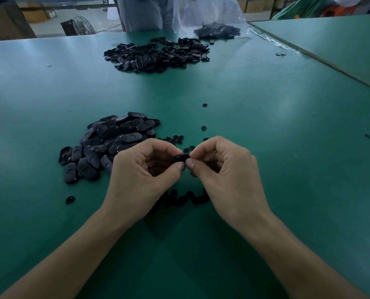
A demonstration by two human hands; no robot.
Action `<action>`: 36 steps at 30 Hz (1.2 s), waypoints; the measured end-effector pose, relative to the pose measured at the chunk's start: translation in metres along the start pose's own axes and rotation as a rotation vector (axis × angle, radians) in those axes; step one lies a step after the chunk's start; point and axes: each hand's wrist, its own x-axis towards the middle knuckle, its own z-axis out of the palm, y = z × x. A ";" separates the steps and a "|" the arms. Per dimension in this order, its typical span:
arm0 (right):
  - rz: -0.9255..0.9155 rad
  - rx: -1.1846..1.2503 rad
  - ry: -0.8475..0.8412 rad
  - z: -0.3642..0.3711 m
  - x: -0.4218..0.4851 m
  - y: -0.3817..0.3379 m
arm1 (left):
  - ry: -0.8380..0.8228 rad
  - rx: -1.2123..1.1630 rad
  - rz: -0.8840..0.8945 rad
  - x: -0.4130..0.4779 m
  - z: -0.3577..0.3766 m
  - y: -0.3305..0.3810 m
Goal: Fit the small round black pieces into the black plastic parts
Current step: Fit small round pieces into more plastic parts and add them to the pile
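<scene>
On the green table (287,190), a pile of black plastic parts (110,145) sits near; left hand (141,175) and right hand (227,175) pinch one part (181,158) between them (fitting step, we judge). Next: a firm press; small round pieces (179,199) lie beneath.

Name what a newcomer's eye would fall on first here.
The two hands meeting at centre: left hand and right hand pinch one black plastic part between them above the green table. Left of them lies a heap of black oval parts, with small round pieces scattered around the hands. A second heap sits at the far side, by a clear bag.
</scene>
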 end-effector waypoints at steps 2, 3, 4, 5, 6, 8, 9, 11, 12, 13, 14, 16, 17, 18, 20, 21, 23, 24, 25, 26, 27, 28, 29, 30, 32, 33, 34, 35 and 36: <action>-0.008 -0.017 0.003 0.000 0.000 0.000 | -0.005 0.040 0.026 -0.001 0.001 0.000; -0.016 -0.028 0.002 0.000 0.000 0.000 | -0.006 0.075 0.045 -0.001 0.001 0.000; -0.030 -0.040 -0.002 0.000 -0.001 0.000 | -0.004 0.116 0.066 -0.001 0.002 0.000; -0.048 -0.053 -0.007 0.000 -0.002 0.000 | 0.005 0.162 0.086 -0.001 0.002 0.000; -0.066 -0.069 -0.015 0.000 -0.002 0.000 | 0.017 0.210 0.106 -0.001 0.002 0.000; -0.105 -0.105 -0.027 0.000 -0.003 -0.001 | 0.042 0.293 0.150 -0.001 0.001 0.000; -0.124 -0.123 -0.029 0.000 -0.004 -0.001 | 0.054 0.324 0.170 -0.001 0.000 0.000; -0.146 -0.136 -0.043 -0.001 -0.004 -0.002 | 0.077 0.371 0.202 -0.002 -0.001 0.001; -0.152 -0.135 -0.061 -0.001 -0.004 -0.002 | 0.086 0.393 0.211 -0.002 0.000 0.000; -0.157 -0.137 -0.081 -0.002 -0.004 -0.002 | 0.094 0.411 0.212 -0.002 -0.001 0.000; -0.164 -0.140 -0.095 -0.002 -0.003 -0.002 | 0.100 0.418 0.202 -0.002 0.000 0.000; -0.195 -0.149 -0.072 -0.003 -0.001 0.000 | 0.105 0.381 0.156 -0.002 0.000 -0.002; -0.209 -0.158 -0.044 -0.004 0.000 0.000 | 0.105 0.345 0.133 -0.002 0.000 -0.002; -0.205 -0.165 -0.024 -0.005 0.002 0.001 | 0.101 0.305 0.114 -0.001 0.001 -0.002; -0.158 -0.145 -0.037 -0.007 0.004 0.002 | 0.083 0.206 0.077 -0.001 0.002 -0.001; -0.132 -0.117 -0.061 -0.008 0.005 0.003 | 0.071 0.149 0.053 0.000 0.002 -0.001; -0.087 -0.047 -0.091 -0.008 0.005 0.005 | 0.037 0.051 0.008 0.000 0.001 0.000; -0.067 -0.016 -0.092 -0.008 0.006 0.006 | 0.023 0.017 -0.008 0.000 0.000 0.001; -0.050 0.011 -0.088 -0.008 0.006 0.007 | 0.015 -0.010 -0.021 0.000 0.000 0.001; -0.036 0.033 -0.088 -0.009 0.006 0.007 | 0.013 -0.030 -0.031 0.000 0.000 0.002; -0.027 0.050 -0.090 -0.009 0.007 0.007 | 0.013 -0.039 -0.039 0.000 0.000 0.003; -0.022 0.061 -0.092 -0.009 0.007 0.008 | 0.014 -0.039 -0.043 0.000 0.001 0.003; -0.020 0.068 -0.095 -0.009 0.007 0.008 | 0.015 -0.032 -0.044 0.000 0.001 0.004; -0.019 0.075 -0.100 -0.010 0.007 0.008 | 0.014 -0.024 -0.044 0.000 0.001 0.005; -0.020 0.091 -0.117 -0.012 0.007 0.008 | 0.010 -0.018 -0.049 0.000 0.000 0.006; -0.021 0.097 -0.124 -0.013 0.007 0.008 | 0.007 -0.021 -0.055 0.000 0.000 0.006; -0.023 0.099 -0.131 -0.013 0.007 0.007 | 0.004 -0.024 -0.061 0.000 -0.001 0.006; -0.027 0.094 -0.134 -0.014 0.008 0.007 | 0.000 -0.024 -0.065 0.000 -0.001 0.006; -0.032 0.084 -0.134 -0.014 0.007 0.007 | -0.003 -0.022 -0.067 0.000 -0.001 0.006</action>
